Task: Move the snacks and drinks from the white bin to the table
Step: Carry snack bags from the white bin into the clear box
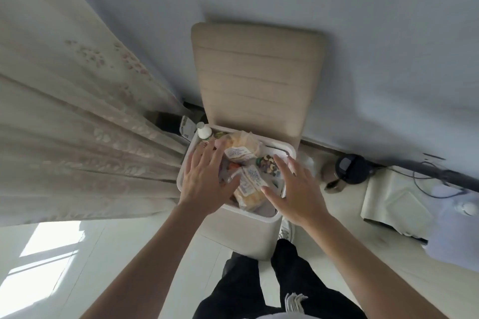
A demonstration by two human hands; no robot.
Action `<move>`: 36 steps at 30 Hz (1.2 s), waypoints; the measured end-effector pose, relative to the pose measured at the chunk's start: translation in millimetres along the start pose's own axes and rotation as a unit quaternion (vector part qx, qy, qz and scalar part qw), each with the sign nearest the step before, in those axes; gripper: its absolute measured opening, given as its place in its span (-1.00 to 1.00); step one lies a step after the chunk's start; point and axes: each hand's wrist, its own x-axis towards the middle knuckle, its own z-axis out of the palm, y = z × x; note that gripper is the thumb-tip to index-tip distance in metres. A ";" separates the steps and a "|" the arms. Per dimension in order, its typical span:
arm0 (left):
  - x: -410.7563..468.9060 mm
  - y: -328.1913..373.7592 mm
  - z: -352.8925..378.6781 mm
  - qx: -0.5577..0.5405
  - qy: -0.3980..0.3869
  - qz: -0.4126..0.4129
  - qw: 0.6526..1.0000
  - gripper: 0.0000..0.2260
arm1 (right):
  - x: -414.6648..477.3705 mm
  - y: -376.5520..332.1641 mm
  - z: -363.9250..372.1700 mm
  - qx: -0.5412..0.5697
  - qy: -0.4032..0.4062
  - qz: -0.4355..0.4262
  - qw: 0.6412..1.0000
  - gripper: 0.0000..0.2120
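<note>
Both splayed above bin (pixel 243 235): left hand (pixel 204 184), right hand (pixel 295 189)

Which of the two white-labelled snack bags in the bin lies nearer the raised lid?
The far bag, right by the lid; the other bag lies closer in, between left hand and right hand.

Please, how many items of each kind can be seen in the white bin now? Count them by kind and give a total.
Bottle with white cap: 1
Clear bags with a white label: 2
Pack of mixed nuts: 1
Total: 4 plainly visible; more may lie underneath.
</note>
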 end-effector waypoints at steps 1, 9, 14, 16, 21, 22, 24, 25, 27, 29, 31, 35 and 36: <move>5.5 -1.7 6.6 0.001 -0.010 0.003 1.000 -0.23 | 3.9 -1.4 6.0 0.002 -0.009 0.003 1.000 -0.22; 58.9 -27.8 69.3 0.042 -0.086 0.107 0.990 -0.25 | 41.3 -6.9 61.5 0.021 -0.037 0.023 0.999 -0.22; 102.9 -58.5 106.5 0.008 -0.087 0.118 0.989 -0.18 | 63.2 3.2 110.2 0.023 -0.044 0.042 0.998 -0.20; 114.5 -67.9 119.8 0.003 -0.083 0.129 0.988 -0.16 | 71.2 6.3 127.7 0.021 -0.040 0.044 0.998 -0.18; 134.8 -89.4 150.4 -0.017 -0.075 0.142 0.987 -0.14 | 88.8 11.2 164.8 0.007 -0.035 0.056 0.998 -0.13; 138.2 -92.6 156.0 -0.020 -0.071 0.148 0.986 -0.14 | 91.5 11.7 171.4 0.006 -0.036 0.059 0.998 -0.12; 145.6 -97.1 166.9 -0.022 -0.060 0.170 0.983 -0.12 | 95.8 12.4 183.3 0.009 -0.026 0.065 0.998 -0.10; 149.6 -98.5 171.7 -0.020 -0.052 0.182 0.982 -0.11 | 97.1 12.5 188.4 0.012 -0.022 0.069 0.997 -0.09; 156.4 -99.3 180.2 -0.014 -0.028 0.200 0.979 -0.09 | 99.0 12.0 196.9 0.016 -0.017 0.078 0.997 -0.07; 160.4 -97.5 186.7 -0.003 0.001 0.205 0.979 -0.07 | 100.2 10.9 203.3 0.012 -0.008 0.087 0.996 -0.05; 162.1 -94.8 192.2 0.006 0.015 0.211 0.977 -0.05 | 101.7 8.7 207.9 0.013 0.000 0.095 0.995 -0.02; 169.5 -88.0 197.7 0.025 0.012 0.230 0.973 -0.04 | 105.3 7.4 214.5 0.014 0.002 0.098 0.995 -0.01; 171.5 -86.2 198.4 0.027 0.011 0.232 0.972 -0.04 | 106.3 8.2 215.5 0.015 0.002 0.098 0.995 -0.02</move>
